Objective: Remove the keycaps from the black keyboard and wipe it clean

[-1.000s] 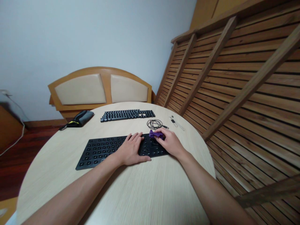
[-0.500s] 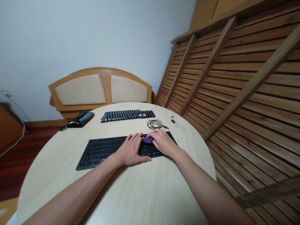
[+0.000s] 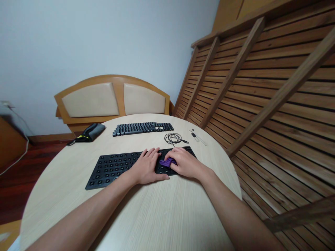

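Head view: a crumpled purple cloth (image 3: 166, 162) lay on the capless keyboard (image 3: 106, 170), its loose end pointing left, long axis roughly sideways. Your right hand (image 3: 186, 163), the nearer one, pinched it from the right with fingers closed. Your left hand (image 3: 148, 168) rested flat on the keyboard, fingers spread, gripping nothing. The keyboard ran lengthwise left to right across the surface (image 3: 167, 216), left end nearer you.

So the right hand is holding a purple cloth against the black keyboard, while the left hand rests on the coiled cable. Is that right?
Not quite: the left hand rests on the black keyboard, not on the coiled cable, which lies beyond it on the table. The head view shows this. The right hand does hold a purple cloth against the keyboard.
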`<state>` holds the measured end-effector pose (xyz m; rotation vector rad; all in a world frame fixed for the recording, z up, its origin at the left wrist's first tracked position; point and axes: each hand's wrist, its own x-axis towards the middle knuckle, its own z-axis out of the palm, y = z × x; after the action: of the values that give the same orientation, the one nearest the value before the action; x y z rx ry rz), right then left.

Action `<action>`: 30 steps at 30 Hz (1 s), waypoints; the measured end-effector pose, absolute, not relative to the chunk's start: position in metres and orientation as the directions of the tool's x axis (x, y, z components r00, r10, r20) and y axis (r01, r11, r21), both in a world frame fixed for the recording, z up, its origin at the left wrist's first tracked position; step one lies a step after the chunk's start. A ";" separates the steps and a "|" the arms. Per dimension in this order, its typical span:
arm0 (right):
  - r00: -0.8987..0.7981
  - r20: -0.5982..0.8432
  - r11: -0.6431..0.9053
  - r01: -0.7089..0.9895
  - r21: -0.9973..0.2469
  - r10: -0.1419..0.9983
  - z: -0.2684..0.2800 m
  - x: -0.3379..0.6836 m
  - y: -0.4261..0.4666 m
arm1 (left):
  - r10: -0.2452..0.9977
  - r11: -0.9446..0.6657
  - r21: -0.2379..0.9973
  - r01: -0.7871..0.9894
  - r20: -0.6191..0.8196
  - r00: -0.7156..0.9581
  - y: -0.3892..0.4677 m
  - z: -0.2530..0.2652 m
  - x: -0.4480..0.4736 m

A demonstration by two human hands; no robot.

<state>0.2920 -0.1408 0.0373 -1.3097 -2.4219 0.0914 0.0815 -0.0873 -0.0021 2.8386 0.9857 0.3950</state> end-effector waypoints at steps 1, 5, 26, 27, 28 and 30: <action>-0.487 0.295 0.557 0.794 -0.242 0.822 0.038 0.292 -0.142 | 0.621 -0.783 0.187 0.593 0.207 0.756 -0.087 -0.002 0.082; -0.477 0.280 0.544 0.797 -0.262 0.833 0.041 0.292 -0.145 | 0.620 -0.784 0.180 0.594 0.194 0.760 -0.087 -0.002 0.081; 0.014 0.474 0.317 0.725 -0.611 0.880 0.019 0.347 -0.126 | 0.639 -0.766 0.256 0.590 0.207 0.741 -0.086 0.001 0.077; 0.013 0.474 0.319 0.724 -0.611 0.880 0.019 0.346 -0.126 | 0.635 -0.770 0.249 0.588 0.212 0.742 -0.086 0.001 0.077; 0.007 0.473 0.323 0.723 -0.611 0.881 0.019 0.345 -0.126 | 0.632 -0.774 0.244 0.585 0.222 0.743 -0.086 0.001 0.077; -0.029 0.466 0.344 0.716 -0.608 0.884 0.019 0.342 -0.128 | 0.626 -0.779 0.239 0.580 0.242 0.741 -0.086 0.001 0.076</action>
<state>0.3417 -0.1277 0.0192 -1.4193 -1.7875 0.2591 0.0764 -0.0859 0.0015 2.7919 0.9737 0.4685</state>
